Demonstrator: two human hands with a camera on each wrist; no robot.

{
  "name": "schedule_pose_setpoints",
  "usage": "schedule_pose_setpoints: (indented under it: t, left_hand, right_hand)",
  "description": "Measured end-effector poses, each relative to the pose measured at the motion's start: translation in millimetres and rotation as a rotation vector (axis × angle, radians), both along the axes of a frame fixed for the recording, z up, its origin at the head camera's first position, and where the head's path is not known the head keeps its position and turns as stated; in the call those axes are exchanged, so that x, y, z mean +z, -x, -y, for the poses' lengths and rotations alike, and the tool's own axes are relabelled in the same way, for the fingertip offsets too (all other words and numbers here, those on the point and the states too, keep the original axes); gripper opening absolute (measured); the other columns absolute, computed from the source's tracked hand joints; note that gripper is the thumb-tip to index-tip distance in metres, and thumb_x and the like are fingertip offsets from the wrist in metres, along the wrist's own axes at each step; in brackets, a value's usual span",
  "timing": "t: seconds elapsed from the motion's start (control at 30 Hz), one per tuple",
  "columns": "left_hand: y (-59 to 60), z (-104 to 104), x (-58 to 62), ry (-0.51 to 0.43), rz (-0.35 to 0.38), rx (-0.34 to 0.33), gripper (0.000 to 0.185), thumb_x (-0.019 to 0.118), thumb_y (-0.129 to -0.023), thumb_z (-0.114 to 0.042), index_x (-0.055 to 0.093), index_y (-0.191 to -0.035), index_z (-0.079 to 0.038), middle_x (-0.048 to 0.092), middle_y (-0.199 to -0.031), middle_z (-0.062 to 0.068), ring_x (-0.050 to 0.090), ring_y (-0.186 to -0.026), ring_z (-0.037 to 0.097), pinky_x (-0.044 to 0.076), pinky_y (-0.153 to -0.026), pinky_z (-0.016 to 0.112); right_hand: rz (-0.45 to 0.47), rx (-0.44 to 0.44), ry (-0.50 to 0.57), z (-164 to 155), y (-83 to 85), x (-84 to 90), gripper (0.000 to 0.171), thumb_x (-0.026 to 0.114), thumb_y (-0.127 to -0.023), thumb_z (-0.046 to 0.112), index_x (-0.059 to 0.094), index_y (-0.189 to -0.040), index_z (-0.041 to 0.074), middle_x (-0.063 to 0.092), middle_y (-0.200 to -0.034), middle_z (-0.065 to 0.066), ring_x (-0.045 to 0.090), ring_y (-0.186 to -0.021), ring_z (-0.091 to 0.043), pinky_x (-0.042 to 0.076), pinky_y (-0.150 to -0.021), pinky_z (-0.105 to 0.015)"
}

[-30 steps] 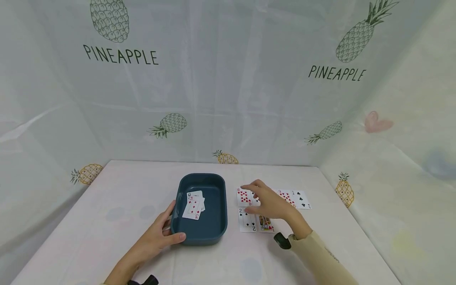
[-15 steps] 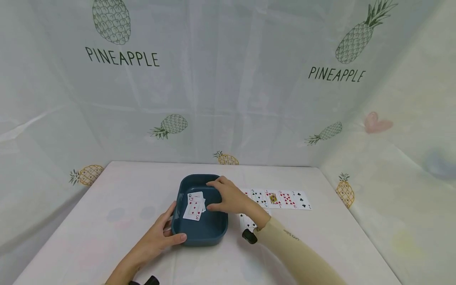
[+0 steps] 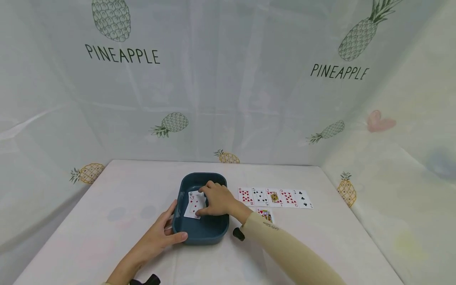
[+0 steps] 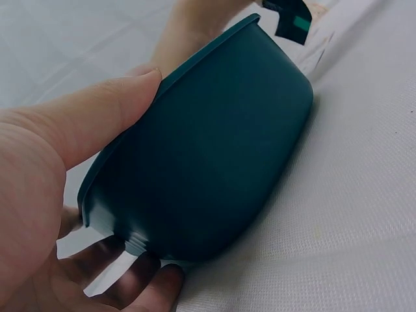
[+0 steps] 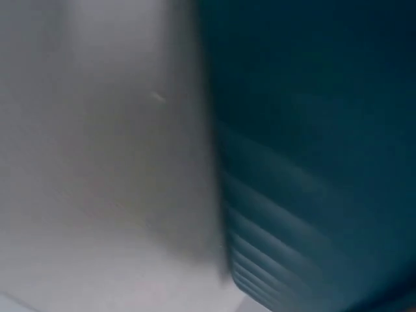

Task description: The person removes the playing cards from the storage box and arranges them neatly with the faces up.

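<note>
Placing step: our right hand (image 3: 217,200) lays a card (image 3: 195,206) in the tray (image 3: 213,231), grip unclear; left hand (image 3: 162,235) clasps the rim. Next, release.

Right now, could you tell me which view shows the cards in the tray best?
The head view: the cards lie face up in the tray under the right hand. Both wrist views show only the tray's outer wall, no cards.

One dark teal tub (image 3: 201,229) stands on one table (image 3: 107,237). Five playing cards lie face up in a row (image 3: 275,197), one more card (image 3: 265,215) lies below them, and a small stack of cards (image 3: 194,204), number unclear, sits inside the tub
</note>
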State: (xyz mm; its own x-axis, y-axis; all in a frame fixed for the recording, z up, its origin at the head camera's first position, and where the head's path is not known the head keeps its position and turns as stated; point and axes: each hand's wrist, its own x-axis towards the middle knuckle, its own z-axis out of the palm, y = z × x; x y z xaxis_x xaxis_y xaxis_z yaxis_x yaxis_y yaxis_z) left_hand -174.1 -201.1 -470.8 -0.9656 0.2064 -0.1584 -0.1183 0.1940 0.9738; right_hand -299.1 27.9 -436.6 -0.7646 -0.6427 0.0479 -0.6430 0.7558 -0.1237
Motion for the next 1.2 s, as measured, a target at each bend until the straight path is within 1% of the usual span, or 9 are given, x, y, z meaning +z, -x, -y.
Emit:
schedule_pose_setpoints:
  t: [0.1,0.2,0.37,0.43,0.6,0.7,0.87,0.97,1.2]
  left_hand:
    - [0.1,0,1.4,0.035,-0.004,0.007,0.108,0.086,-0.092,-0.031,0.014,-0.172,-0.034,0.020,-0.171,0.024,0.057,-0.139,0.039,0.057,-0.104,0.045]
    - [1.0,0,2.3,0.046,-0.003,0.015,0.108,0.086,-0.092,-0.032,0.014,-0.172,-0.034,0.019,-0.171,0.024,0.056,-0.140,0.040,0.057,-0.104,0.045]
    - [6.3,-8,0.3,0.007,-0.005,-0.011,0.108,0.086,-0.092,-0.031,0.013,-0.172,-0.033,0.018,-0.172,0.023,0.056,-0.139,0.039,0.057,-0.103,0.044]
    - [7.9,-11,-0.8,-0.009,-0.005,-0.021,0.108,0.085,-0.093,-0.030,0.012,-0.172,-0.033,0.019,-0.171,0.023,0.057,-0.139,0.038,0.058,-0.102,0.043]
    - [6.0,-6,-1.0,0.000,-0.011,-0.006,0.108,0.086,-0.092,-0.028,0.012,-0.172,-0.033,0.021,-0.170,0.024,0.058,-0.138,0.039,0.058,-0.102,0.043]
    - [3.6,-1,0.6,0.005,-0.011,-0.006,0.108,0.085,-0.093,-0.028,0.011,-0.172,-0.033,0.018,-0.170,0.024,0.055,-0.140,0.041,0.058,-0.102,0.043]
    - [2.6,1,3.2,-0.008,-0.007,-0.020,0.108,0.084,-0.094,-0.026,0.010,-0.172,-0.033,0.015,-0.171,0.024,0.053,-0.142,0.041,0.058,-0.102,0.038]
    - [2.6,1,3.9,0.003,-0.004,-0.019,0.108,0.084,-0.094,-0.027,0.009,-0.172,-0.032,0.015,-0.171,0.025,0.052,-0.143,0.042,0.057,-0.103,0.039]
    - [3.2,1,2.5,0.004,0.000,-0.022,0.108,0.084,-0.094,-0.027,0.009,-0.172,-0.032,0.017,-0.171,0.025,0.053,-0.142,0.042,0.057,-0.103,0.039]
  right_hand:
    - [-0.080,-0.010,-0.071,3,-1.8,-5.3,0.084,0.075,-0.084,0.074,0.064,-0.146,0.018,0.061,-0.132,-0.003,0.060,-0.110,-0.018,0.053,-0.096,-0.035]
    - [-0.131,-0.013,-0.118,5,-4.3,-6.3,0.087,0.072,-0.083,0.079,0.065,-0.144,0.018,0.062,-0.131,-0.003,0.061,-0.111,-0.019,0.053,-0.099,-0.037]
    - [-0.130,-0.067,-0.165,-1,-6.5,-4.5,0.088,0.073,-0.080,0.082,0.068,-0.140,0.018,0.063,-0.130,-0.003,0.062,-0.111,-0.020,0.053,-0.100,-0.039]
    - [-0.128,-0.081,-0.180,-3,-6.2,-4.6,0.089,0.072,-0.080,0.083,0.067,-0.141,0.019,0.063,-0.132,-0.003,0.063,-0.112,-0.020,0.053,-0.101,-0.039]
    - [-0.136,-0.041,-0.173,1,-2.5,-7.3,0.089,0.071,-0.081,0.083,0.066,-0.143,0.019,0.065,-0.134,-0.003,0.065,-0.116,-0.021,0.052,-0.101,-0.040]
    - [-0.127,-0.022,-0.172,7,-2.1,-7.4,0.087,0.071,-0.082,0.081,0.066,-0.145,0.020,0.065,-0.134,-0.002,0.065,-0.117,-0.021,0.052,-0.099,-0.040]
    - [-0.105,-0.030,-0.151,10,-4.6,-2.3,0.088,0.078,-0.080,0.077,0.065,-0.146,0.021,0.064,-0.129,-0.002,0.065,-0.110,-0.018,0.051,-0.092,-0.036]
    - [-0.096,-0.031,-0.128,9,-4.6,-1.1,0.089,0.081,-0.079,0.075,0.065,-0.147,0.020,0.062,-0.127,-0.002,0.063,-0.106,-0.017,0.050,-0.090,-0.034]
    - [-0.074,-0.031,-0.068,7,-3.8,-5.4,0.088,0.083,-0.079,0.070,0.062,-0.150,0.022,0.061,-0.132,-0.001,0.062,-0.109,-0.015,0.048,-0.088,-0.030]
